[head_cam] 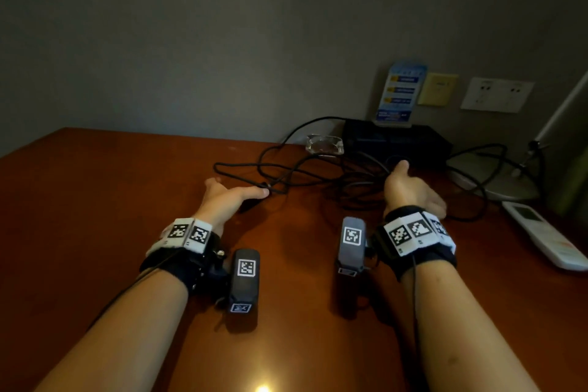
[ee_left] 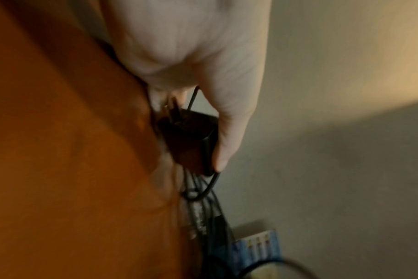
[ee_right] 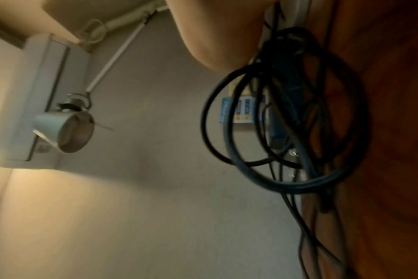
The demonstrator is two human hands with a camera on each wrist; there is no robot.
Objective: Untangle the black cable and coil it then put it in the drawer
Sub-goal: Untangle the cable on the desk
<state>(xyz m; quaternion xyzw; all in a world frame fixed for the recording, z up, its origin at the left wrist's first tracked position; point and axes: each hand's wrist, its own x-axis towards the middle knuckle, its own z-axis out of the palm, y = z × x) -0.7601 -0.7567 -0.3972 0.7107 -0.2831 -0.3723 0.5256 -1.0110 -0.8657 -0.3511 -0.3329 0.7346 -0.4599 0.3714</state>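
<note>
— Black plug (ee_left: 189, 139), see it? The left hand (head_cam: 227, 197) has its thumb and fingers curled round that chunky block, down low on the brown surface (head_cam: 95, 200).

— Is that the end of the black cable (head_cam: 302, 173)?

— Looks like it. A thin cord comes out of the block and runs into the messy pile.

— Where is the pile?

— On the surface, between the two hands and a bit further back, near the black box (head_cam: 397, 140) by the wall. Loops go over loops.

— What about the right hand (head_cam: 410, 191)?

— Its grip is loose. The fingers are spread out and it holds nothing. It sits just beside the thick loops.

— Will the cable be hard to move?

— I think it is light and bendy, but a bit springy, so the loops may pop back. The plug is the hard, heavy bit, so that is a good place to hold. The other hand could slide along the cord and lift loops off one at a time. Pulling hard might make knots tighter.

— And the drawer?

— I cannot see one. There is a white remote (head_cam: 547, 235) at the side, though.
</note>
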